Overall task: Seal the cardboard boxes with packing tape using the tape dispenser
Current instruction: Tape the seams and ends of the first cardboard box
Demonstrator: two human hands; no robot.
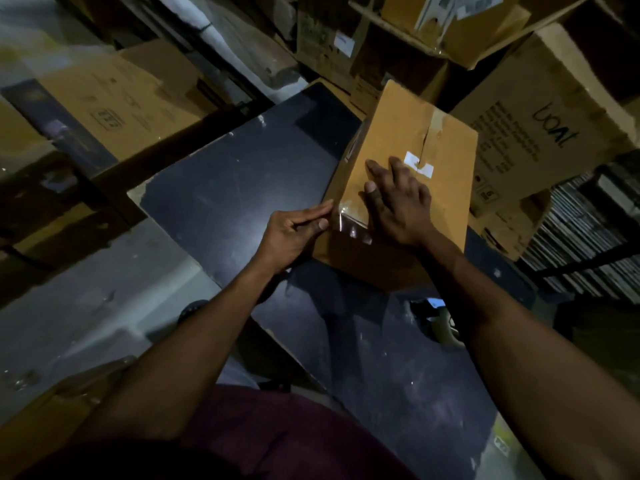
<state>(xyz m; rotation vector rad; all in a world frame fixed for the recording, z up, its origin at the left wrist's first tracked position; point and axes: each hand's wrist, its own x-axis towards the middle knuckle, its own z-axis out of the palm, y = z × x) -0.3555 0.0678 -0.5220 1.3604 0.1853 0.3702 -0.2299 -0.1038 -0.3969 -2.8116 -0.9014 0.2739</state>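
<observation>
A brown cardboard box (pixel 446 188) stands on the dark table (pixel 242 188), its top flaps closed with a white label across the seam. A strip of clear packing tape (pixel 349 221) runs over the near top edge and down the side. My right hand (pixel 398 202) lies flat on the box top, fingers straight, beside the tape. My left hand (pixel 294 233) has straight fingers touching the box's left side at the tape's edge. A tape dispenser (pixel 440 323) lies on the table behind my right forearm, partly hidden.
Stacked cardboard boxes crowd the back and right, one large box (pixel 540 116) printed with a logo close behind the box I hold. More cartons (pixel 114 102) fill the left side. Shelves of flat packages (pixel 588 237) stand at right. Grey floor (pixel 86 306) lies left of the table.
</observation>
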